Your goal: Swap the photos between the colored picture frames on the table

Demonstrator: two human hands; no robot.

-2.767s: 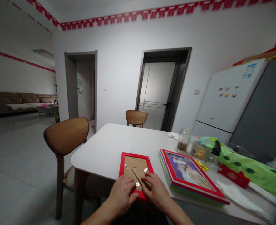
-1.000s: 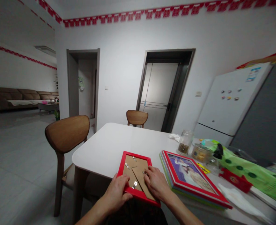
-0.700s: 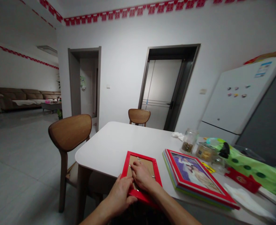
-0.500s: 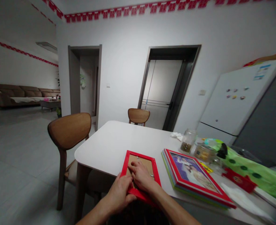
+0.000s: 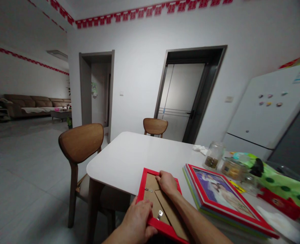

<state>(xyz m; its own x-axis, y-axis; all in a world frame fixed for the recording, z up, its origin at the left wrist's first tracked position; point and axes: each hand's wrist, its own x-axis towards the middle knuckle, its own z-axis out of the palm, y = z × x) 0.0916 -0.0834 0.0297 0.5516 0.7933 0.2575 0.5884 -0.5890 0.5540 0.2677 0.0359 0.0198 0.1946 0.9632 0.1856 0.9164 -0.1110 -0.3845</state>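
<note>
Frame (image 5: 162,200) is back-up at table's (image 5: 139,149) near edge. L hand (image 5: 139,217) grips its near-L corner. R hand (image 5: 168,183) is on back, nr far edge; fingertips partly hidden, grip unclear. Stack (image 5: 225,196) is to R; jar (image 5: 214,156) beyond.

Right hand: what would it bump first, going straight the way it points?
The right hand would probably meet the face-down red frame's far rim; depth is unclear, so it might pass above.

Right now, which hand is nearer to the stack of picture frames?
Right hand: it's over the far end of the overturned frame, left of the stack. The left hand is farther off, at the frame's near left corner.
</note>
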